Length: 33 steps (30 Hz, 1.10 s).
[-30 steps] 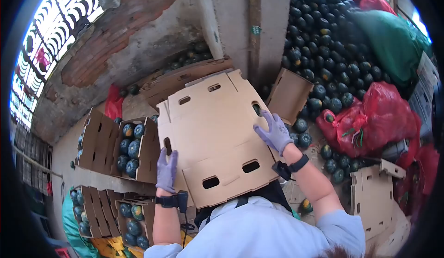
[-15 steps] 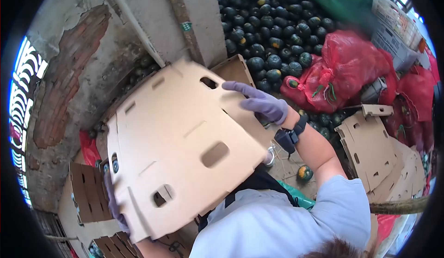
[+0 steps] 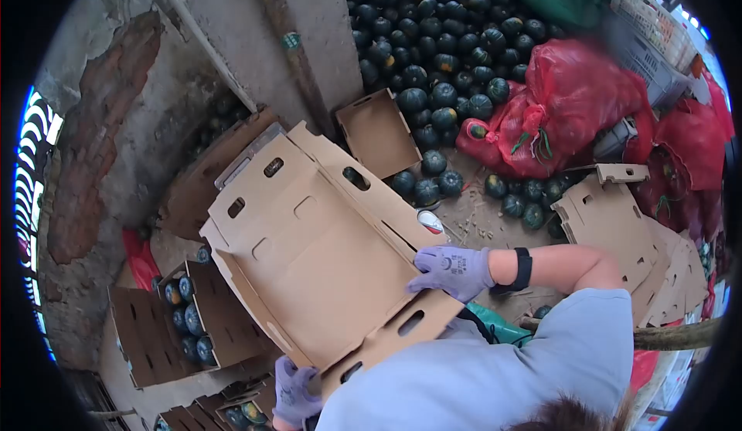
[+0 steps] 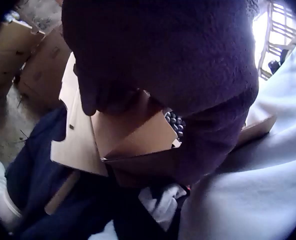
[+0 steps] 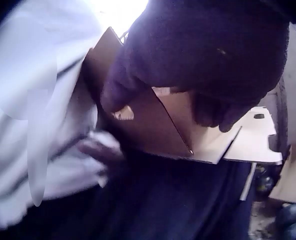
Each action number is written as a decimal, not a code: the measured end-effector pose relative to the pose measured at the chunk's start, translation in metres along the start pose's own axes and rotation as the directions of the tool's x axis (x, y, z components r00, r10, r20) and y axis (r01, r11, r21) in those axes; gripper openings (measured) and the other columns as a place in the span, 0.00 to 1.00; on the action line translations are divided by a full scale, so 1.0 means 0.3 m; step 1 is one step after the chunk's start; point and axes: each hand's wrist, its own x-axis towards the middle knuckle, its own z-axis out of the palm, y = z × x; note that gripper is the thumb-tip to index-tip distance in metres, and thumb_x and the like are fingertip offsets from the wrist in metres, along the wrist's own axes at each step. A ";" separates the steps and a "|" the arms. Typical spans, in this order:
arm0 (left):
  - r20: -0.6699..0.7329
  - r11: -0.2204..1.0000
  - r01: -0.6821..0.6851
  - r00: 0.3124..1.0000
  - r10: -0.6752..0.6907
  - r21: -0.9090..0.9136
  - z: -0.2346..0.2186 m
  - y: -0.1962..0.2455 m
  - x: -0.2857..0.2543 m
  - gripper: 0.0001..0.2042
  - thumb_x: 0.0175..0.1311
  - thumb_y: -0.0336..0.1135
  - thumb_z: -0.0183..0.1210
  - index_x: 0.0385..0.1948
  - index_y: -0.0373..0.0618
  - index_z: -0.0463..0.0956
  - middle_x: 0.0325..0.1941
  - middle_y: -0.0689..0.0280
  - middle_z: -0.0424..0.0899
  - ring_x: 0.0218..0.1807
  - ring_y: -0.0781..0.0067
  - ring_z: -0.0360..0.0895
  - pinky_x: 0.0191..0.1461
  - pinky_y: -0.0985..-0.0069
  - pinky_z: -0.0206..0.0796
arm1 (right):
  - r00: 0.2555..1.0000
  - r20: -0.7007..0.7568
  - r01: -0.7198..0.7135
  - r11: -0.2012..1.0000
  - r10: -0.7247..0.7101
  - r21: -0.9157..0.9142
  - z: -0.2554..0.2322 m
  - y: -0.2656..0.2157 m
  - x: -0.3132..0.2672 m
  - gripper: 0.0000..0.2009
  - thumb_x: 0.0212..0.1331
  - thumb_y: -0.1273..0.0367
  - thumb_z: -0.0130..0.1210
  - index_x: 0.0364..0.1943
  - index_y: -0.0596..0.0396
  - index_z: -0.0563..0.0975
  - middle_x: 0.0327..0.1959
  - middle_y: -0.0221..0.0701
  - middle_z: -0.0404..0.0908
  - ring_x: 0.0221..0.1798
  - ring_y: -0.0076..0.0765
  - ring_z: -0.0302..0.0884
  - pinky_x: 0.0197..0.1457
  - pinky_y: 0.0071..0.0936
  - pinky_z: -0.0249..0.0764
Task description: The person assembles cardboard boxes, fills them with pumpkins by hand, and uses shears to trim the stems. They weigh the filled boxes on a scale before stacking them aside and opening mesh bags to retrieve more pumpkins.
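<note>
A partly folded cardboard box (image 3: 332, 257) lies at my lap, its side panels bent up around a brown floor. Hand holes show in the near and far panels. My right hand (image 3: 452, 269), in a lilac glove, grips the near right corner. The right wrist view shows its thumb (image 5: 119, 97) and its fingers on different sides of the folded cardboard. My left hand (image 3: 294, 392), gloved alike, holds the near left corner, low in the head view. In the left wrist view the dark glove (image 4: 163, 60) covers much of that corner.
Boxes of green squash (image 3: 185, 315) stand at the left. An open cardboard tray (image 3: 379, 134) lies beyond the box, near a large squash heap (image 3: 433, 37). Red mesh sacks (image 3: 572, 106) and flat cardboard sheets (image 3: 610, 230) are at the right, with a wall (image 3: 100, 122) behind.
The cardboard has gone from a flat sheet to a box with panels bent up. My right hand has come from its right side to the near right corner. The view has turned right.
</note>
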 end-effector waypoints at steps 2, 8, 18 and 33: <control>-0.086 0.962 0.018 0.995 -0.043 -0.272 0.033 -0.068 0.009 0.20 0.41 0.29 0.66 0.42 0.48 0.79 0.49 0.56 0.72 0.54 0.55 0.71 0.59 0.64 0.65 | 0.986 -0.033 -0.140 0.928 0.161 0.345 -0.049 -0.017 0.047 0.37 0.54 0.64 0.61 0.71 0.46 0.62 0.45 0.35 0.74 0.45 0.34 0.72 0.44 0.31 0.72; -0.738 0.915 0.136 0.551 -0.389 -0.381 0.131 0.068 0.257 0.21 0.51 0.25 0.59 0.51 0.45 0.76 0.57 0.59 0.73 0.59 0.59 0.72 0.62 0.66 0.63 | 0.708 -0.345 -0.395 0.750 0.616 0.530 0.042 0.028 0.199 0.39 0.57 0.68 0.59 0.73 0.51 0.55 0.50 0.38 0.75 0.48 0.35 0.74 0.51 0.29 0.72; 0.227 0.912 0.143 0.943 -0.244 0.384 0.098 0.107 0.268 0.15 0.56 0.46 0.62 0.45 0.59 0.83 0.43 0.70 0.84 0.45 0.64 0.81 0.47 0.64 0.74 | 0.960 0.178 -0.173 0.956 0.217 -0.236 0.105 -0.045 0.303 0.15 0.55 0.59 0.58 0.47 0.39 0.78 0.42 0.30 0.78 0.49 0.38 0.77 0.47 0.38 0.75; -0.471 0.547 -0.226 0.804 -0.362 -0.806 -0.075 -0.211 0.275 0.47 0.66 0.47 0.62 0.77 0.49 0.34 0.82 0.60 0.34 0.79 0.59 0.44 0.76 0.66 0.48 | 0.923 0.303 0.111 0.919 -0.236 0.378 -0.138 -0.222 0.231 0.17 0.65 0.62 0.50 0.52 0.55 0.79 0.52 0.43 0.81 0.54 0.51 0.77 0.60 0.47 0.71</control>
